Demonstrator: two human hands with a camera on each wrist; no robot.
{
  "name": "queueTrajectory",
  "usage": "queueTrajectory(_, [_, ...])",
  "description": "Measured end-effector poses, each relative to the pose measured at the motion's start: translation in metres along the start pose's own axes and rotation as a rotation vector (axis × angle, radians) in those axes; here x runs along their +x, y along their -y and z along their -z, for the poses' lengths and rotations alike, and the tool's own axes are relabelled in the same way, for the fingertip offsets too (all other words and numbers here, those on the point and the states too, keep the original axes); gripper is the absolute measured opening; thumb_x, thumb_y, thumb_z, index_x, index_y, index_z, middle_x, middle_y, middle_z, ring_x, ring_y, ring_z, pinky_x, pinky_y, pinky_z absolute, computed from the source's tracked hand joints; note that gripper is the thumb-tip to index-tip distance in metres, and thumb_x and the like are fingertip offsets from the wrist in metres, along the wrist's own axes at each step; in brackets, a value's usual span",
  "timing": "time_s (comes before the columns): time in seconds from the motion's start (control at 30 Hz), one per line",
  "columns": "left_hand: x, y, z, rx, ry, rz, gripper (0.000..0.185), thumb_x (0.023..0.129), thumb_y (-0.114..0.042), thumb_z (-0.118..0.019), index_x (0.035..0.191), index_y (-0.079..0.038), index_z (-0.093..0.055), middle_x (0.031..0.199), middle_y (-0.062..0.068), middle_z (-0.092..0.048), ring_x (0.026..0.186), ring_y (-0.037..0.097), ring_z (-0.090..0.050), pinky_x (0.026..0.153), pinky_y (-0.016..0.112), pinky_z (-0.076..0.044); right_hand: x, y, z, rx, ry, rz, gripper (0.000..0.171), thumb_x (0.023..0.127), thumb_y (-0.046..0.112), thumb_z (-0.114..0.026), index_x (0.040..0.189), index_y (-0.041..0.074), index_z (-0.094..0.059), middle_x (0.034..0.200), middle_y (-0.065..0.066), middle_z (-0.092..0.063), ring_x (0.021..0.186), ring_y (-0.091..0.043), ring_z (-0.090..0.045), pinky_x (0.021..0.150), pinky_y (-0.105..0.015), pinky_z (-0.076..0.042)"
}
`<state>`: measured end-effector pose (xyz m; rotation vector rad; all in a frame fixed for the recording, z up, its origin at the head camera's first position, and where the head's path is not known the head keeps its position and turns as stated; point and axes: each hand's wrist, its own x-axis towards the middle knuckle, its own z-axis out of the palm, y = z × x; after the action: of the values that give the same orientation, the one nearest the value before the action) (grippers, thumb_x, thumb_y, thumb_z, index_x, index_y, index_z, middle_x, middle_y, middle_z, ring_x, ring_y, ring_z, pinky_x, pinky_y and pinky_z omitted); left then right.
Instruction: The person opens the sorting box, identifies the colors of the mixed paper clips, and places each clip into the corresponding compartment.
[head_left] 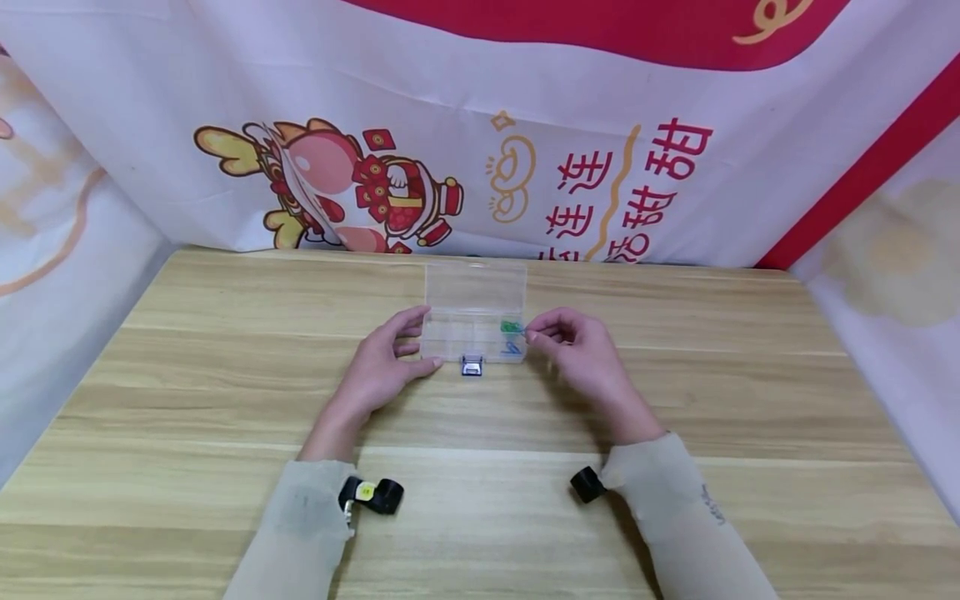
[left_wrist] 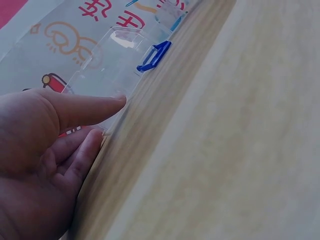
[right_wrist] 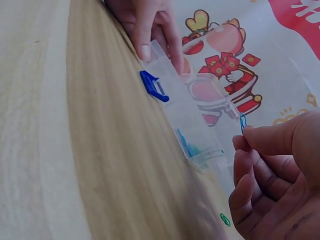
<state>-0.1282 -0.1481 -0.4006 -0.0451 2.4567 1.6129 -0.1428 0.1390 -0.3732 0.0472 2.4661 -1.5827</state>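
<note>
Clear plastic box (head_left: 474, 310) | left hand (head_left: 382, 362) steadies | right hand (head_left: 581, 350) pinches clip (right_wrist: 242, 121), mostly hidden

Bright, even, diffuse light fills all three views, with no hard glare. In the head view, soft shadows lie on the wooden table (head_left: 225, 400) beneath both forearms, and straight lines bow outward near the edges from wide-angle distortion. The left wrist view is soft overall: the left hand (left_wrist: 45, 165) is close and blurred, and the table's far part is washed pale. The right wrist view is sharper in its middle, while the right hand (right_wrist: 280, 180) sits slightly out of focus
</note>
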Motion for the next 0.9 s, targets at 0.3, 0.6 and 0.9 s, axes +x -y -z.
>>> queueTrajectory(0.3, [0.001, -0.001, -0.001, 0.0, -0.004, -0.008, 0.077, 0.096, -0.009, -0.08, 0.164, -0.022, -0.046, 0.154, 0.018, -0.055, 0.137, 0.037, -0.06, 0.122, 0.049, -0.051, 0.0, -0.001, -0.008, -0.005, -0.006, 0.018, 0.013, 0.102, 0.016, -0.074, 0.113, 0.009, -0.075, 0.107, -0.007, -0.071, 0.088, -0.02, -0.061, 0.065, -0.024, -0.053])
queueTrajectory(0.6, [0.001, -0.001, 0.0, 0.001, -0.005, 0.0, 0.077, 0.097, -0.009, -0.08, 0.164, -0.023, -0.045, 0.154, 0.018, -0.055, 0.138, 0.037, -0.06, 0.122, 0.048, -0.051, 0.001, -0.002, -0.014, -0.017, 0.006, -0.004, 0.011, 0.104, 0.018, -0.072, 0.112, 0.011, -0.074, 0.108, -0.008, -0.07, 0.092, -0.021, -0.06, 0.068, -0.025, -0.054])
queueTrajectory(0.9, [0.001, -0.001, -0.001, 0.006, -0.005, 0.01, 0.078, 0.097, -0.009, -0.08, 0.164, -0.024, -0.045, 0.154, 0.017, -0.055, 0.138, 0.036, -0.06, 0.121, 0.048, -0.052, 0.008, -0.016, 0.002, -0.039, -0.052, 0.004, 0.015, 0.103, 0.02, -0.073, 0.115, 0.011, -0.075, 0.111, -0.007, -0.071, 0.097, -0.02, -0.062, 0.076, -0.026, -0.056])
